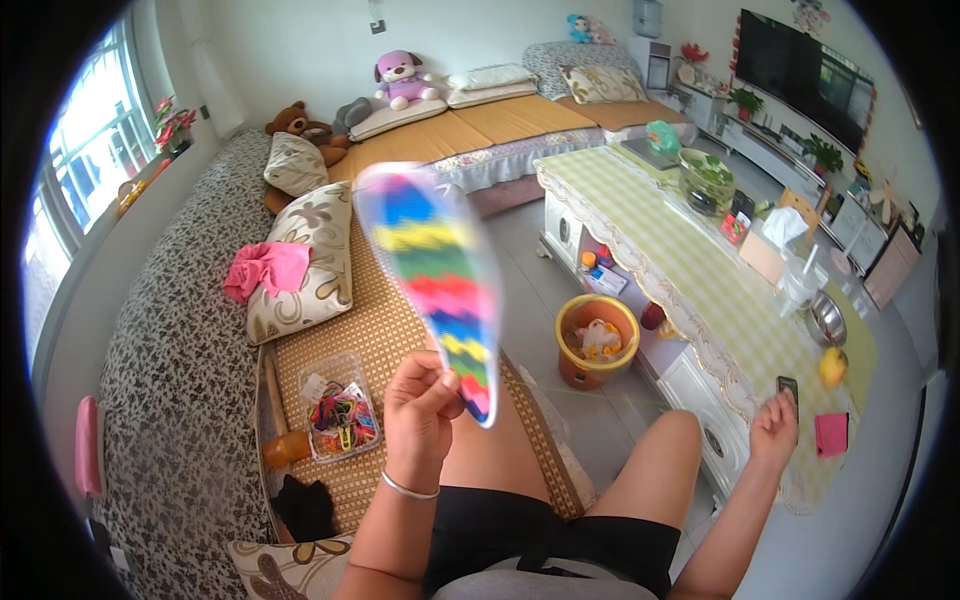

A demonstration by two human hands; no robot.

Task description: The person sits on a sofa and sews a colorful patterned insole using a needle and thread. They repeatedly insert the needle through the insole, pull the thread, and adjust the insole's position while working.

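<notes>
My left hand (424, 401) grips the narrow end of a shoe insole (439, 277) between thumb and fingers. Zigzag bands of blue, yellow, green, red and pink cover the insole, which has a white edge and is blurred at its broad end. Out to the right, my right hand (774, 431) has its fingertips pinched together beside the coffee table's edge. A faint yellow thread (600, 391) stretches from the insole's side towards that hand; any needle is too small to see. A black phone or remote control (787, 386) lies just behind the right fingers.
A clear plastic box of coloured thread (341, 420) sits on the woven seat mat (397, 322) at left. A waste bin (598, 341) stands on the floor before the coffee table (637, 195). A pink pouch (831, 435) and yellow fruit (832, 366) are on the tabletop.
</notes>
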